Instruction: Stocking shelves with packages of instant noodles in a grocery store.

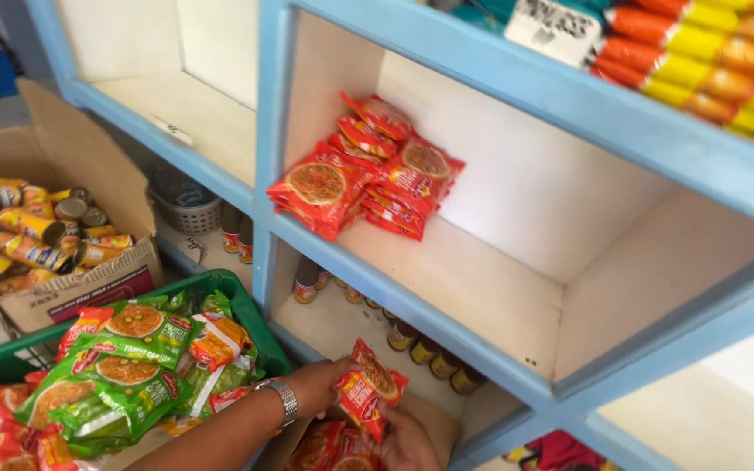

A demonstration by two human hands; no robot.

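My left hand, with a metal watch on its wrist, grips a small bunch of red noodle packets from the left side. My right hand holds the same bunch from below. The packets are low, in front of the bottom compartment of a blue shelf unit. More red packets lie just beneath my hands, partly hidden. A loose stack of the same red packets rests at the left end of the middle compartment, above my hands.
A green plastic basket full of green and red noodle packets sits at lower left. Behind it is an open cardboard box of yellow cans. Small bottles line the bottom shelf. Orange and yellow packs fill the top shelf.
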